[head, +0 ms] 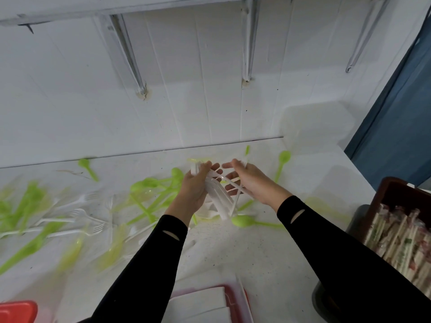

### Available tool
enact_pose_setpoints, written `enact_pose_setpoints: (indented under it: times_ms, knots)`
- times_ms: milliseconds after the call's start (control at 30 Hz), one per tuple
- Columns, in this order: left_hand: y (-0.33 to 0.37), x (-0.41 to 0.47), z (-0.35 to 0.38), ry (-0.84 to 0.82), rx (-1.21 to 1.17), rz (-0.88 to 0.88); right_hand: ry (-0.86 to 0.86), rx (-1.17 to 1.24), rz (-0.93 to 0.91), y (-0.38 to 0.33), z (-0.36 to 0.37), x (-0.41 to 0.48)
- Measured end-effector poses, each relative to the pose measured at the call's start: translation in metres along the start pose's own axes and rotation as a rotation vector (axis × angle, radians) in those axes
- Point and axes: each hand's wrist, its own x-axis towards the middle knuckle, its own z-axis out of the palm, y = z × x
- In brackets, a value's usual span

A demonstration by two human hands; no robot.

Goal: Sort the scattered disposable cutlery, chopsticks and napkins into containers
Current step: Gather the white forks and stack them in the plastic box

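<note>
The left hand [194, 187] and the right hand [249, 183] both grip one bundle of white plastic cutlery [219, 199] above the middle of the table [233, 252]. Wrapped chopsticks [396, 243] fill the brown box [382, 199] at the right, and napkins [198, 306] lie in the near red tray [224, 287]. Many green spoons [149, 185] and white forks [86, 217] lie scattered at the left, so I judge the sorting about half done.

We are recording the white cutlery bundle [219, 197] as thin, smooth plastic with a faint sheen. We are finding the green spoons [245, 221] to be glossy moulded plastic and the scattered forks [86, 215] a translucent white plastic. We are noting the counter [233, 252] as matt white with fine dark speckles. We are logging the shelf brackets [130, 57] as painted metal, rough at the wall fixings. We are reading the chopstick wrappers [401, 243] as printed paper and the sleeves [149, 264] as matt black cloth.
</note>
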Motion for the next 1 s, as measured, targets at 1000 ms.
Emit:
enact_pose_setpoints:
  times_ms: [1000]
  knots:
    - [0.000,0.000,-0.002,0.040,-0.018,-0.052,-0.201,-0.439,-0.261,0.013,0.020,-0.008]
